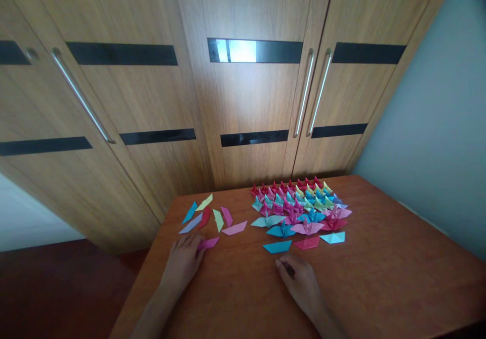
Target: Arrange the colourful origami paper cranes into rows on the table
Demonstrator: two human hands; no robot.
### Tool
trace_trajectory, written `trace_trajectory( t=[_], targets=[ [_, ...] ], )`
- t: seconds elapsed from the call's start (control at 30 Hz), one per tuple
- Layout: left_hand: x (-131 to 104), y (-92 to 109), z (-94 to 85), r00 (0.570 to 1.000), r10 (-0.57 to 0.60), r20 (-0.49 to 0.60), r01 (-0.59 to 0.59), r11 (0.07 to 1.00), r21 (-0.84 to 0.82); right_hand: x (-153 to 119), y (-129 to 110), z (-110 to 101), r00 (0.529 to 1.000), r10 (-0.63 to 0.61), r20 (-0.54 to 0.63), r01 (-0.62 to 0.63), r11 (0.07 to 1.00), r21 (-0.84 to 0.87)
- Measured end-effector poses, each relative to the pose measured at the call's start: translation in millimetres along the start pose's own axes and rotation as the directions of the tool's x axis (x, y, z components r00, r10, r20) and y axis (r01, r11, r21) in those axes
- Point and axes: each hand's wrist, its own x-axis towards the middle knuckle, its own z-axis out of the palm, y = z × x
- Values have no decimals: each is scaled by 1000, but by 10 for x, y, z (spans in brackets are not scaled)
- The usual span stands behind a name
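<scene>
My left hand [184,259] rests at the left of the table, its fingers closed on the end of a flat-folded magenta origami paper [210,243]. Several other flat-folded papers lie just beyond it, among them a pink one [234,228], a red one [205,218] and a lavender one [191,223]. My right hand [299,279] is curled on the tabletop with thumb and index finger close together, and nothing shows in it. Just past its fingertips lies a flat blue folded paper [277,247], not touched. A red folded paper [307,242] and a light turquoise one [333,237] sit beside that.
Rows of colourful origami cranes [292,212] stand at the back of the wooden table [379,258]. Behind rises a wooden wardrobe [250,101] with metal handles. A pale wall [429,141] borders the right side. The table's left edge drops toward a dark floor [68,288].
</scene>
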Motion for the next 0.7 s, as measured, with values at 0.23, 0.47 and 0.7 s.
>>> trace_trajectory(
  t=[0.23, 0.47, 0.7],
  targets=[
    [-39, -21, 101, 1000, -20, 12, 23, 971, -237, 2, -11, -7, 1000, -10, 0, 10, 1000, -17],
    [-32, 74, 106, 999, -38, -25, 23, 894, -448, -8, -32, -20, 1000, -13, 5, 13, 999, -36],
    [24, 380, -87, 986, -147, 75, 157, 709, -687, 15, -38, -20, 1000, 1, 3, 0, 1000, -29]
  ],
)
